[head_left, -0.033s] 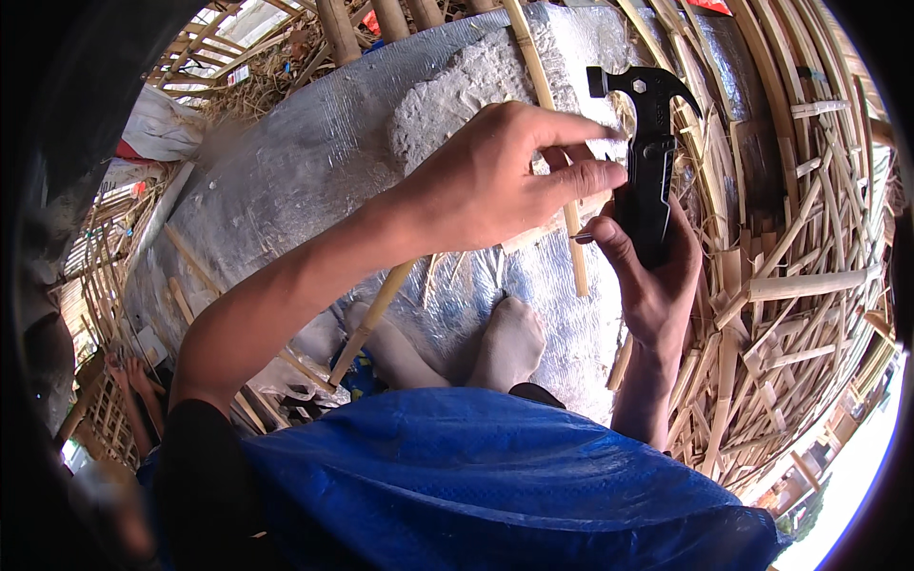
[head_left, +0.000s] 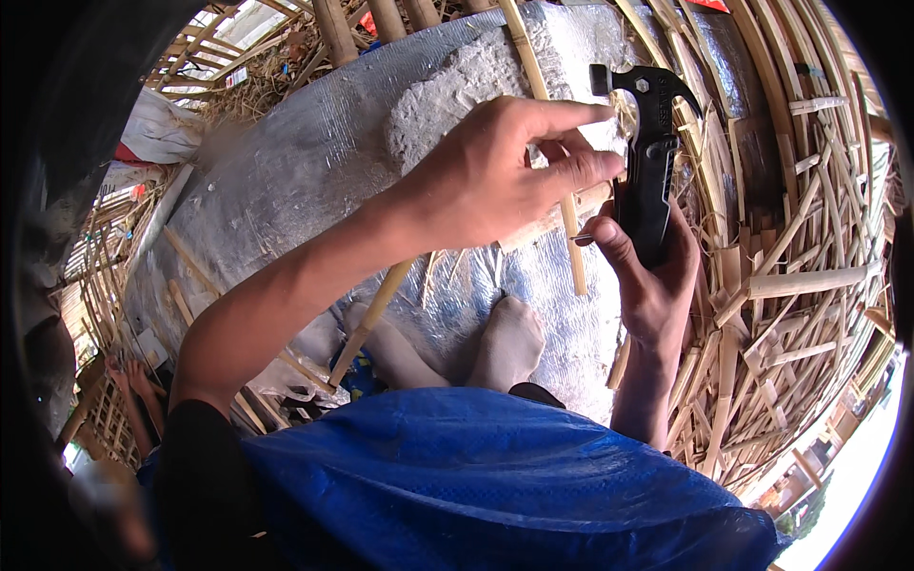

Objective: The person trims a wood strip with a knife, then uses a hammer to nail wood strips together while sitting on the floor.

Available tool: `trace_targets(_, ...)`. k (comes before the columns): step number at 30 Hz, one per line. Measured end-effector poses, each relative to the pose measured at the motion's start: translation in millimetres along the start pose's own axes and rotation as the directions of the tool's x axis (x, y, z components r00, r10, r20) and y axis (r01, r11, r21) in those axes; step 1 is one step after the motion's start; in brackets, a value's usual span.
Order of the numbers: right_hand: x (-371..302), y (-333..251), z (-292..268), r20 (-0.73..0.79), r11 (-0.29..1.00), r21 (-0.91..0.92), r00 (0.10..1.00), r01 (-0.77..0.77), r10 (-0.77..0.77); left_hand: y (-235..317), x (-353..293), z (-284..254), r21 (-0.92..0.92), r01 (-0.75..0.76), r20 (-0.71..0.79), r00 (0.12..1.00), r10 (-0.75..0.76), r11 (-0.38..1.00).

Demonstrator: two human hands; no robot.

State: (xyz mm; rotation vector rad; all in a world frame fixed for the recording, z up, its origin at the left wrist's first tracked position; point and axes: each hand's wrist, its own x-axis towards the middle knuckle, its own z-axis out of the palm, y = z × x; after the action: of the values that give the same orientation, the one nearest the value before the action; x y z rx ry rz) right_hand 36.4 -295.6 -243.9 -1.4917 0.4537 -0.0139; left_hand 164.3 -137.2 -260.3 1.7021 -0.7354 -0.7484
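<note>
A black claw hammer multi-tool (head_left: 652, 124) stands upright, head at the top, with my right hand (head_left: 659, 295) wrapped round the lower part of its handle. Beside my right thumb a small thin metal piece sticks out to the left; its kind is too small to tell. My left hand (head_left: 495, 176) reaches across from the left, index finger and thumb stretched apart, with nothing visible between them. Its thumb tip is close to the handle's left side; whether they touch I cannot tell. A bamboo strip (head_left: 528, 48) passes behind my left hand.
Under my feet (head_left: 512, 343) lies a silvery sheet (head_left: 286, 162) with a rough grey patch (head_left: 447, 100). Split bamboo strips (head_left: 762, 352) are piled on the right. A blue cover (head_left: 476, 466) spreads over my lap. Another person's hands (head_left: 133, 376) show at the far left.
My left index finger and thumb have shifted slightly up and left, the index finger moving away from the tool. The hammer multi-tool has turned slightly in my right hand.
</note>
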Motion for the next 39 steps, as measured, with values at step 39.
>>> trace_targets(39,-5.8,57.4,-51.8,-0.146,0.844,0.487,0.974,0.224,-0.175,-72.9,124.0,-95.8,0.700,-0.427,0.145,0.870,0.471,0.573)
